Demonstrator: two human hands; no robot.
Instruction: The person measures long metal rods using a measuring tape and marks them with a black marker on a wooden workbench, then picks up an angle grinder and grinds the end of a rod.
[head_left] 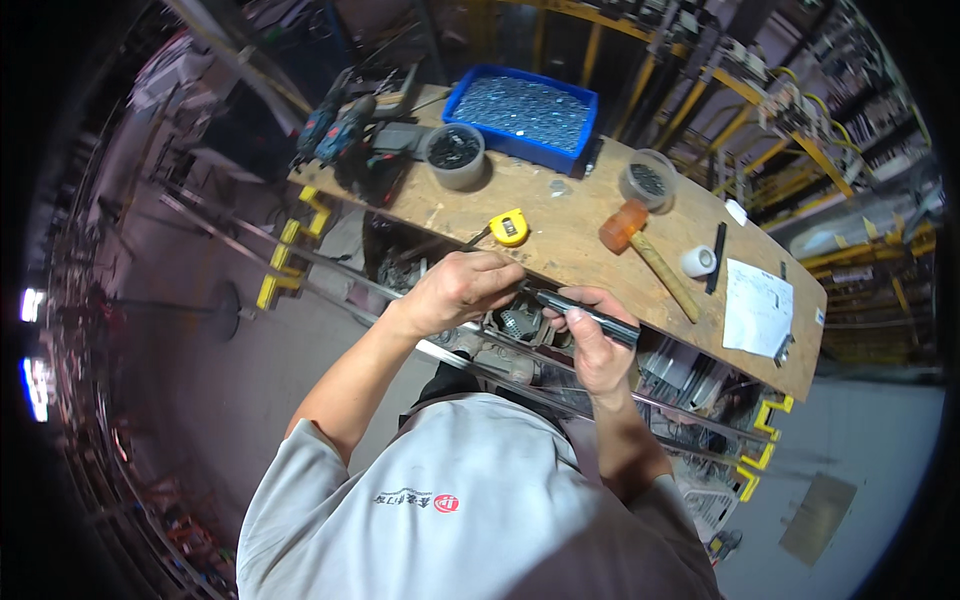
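Note:
In my right hand is a thick black marker pen, gripped between thumb and fingers with its narrow end pointing left. My left hand is closed in a pinch just left of that end. Whatever its fingertips hold is too small and hidden to name. Both hands are in front of the wooden bench's near edge, above metal rails. Beyond the left hand, a yellow tape measure lies on the bench. Past the marker lies a mallet with an orange head and wooden handle.
The wooden bench carries a blue tray of small metal pieces and two tubs of dark fasteners. Power drills lie at left; a white roll and a written sheet at right. Yellow brackets support the rails.

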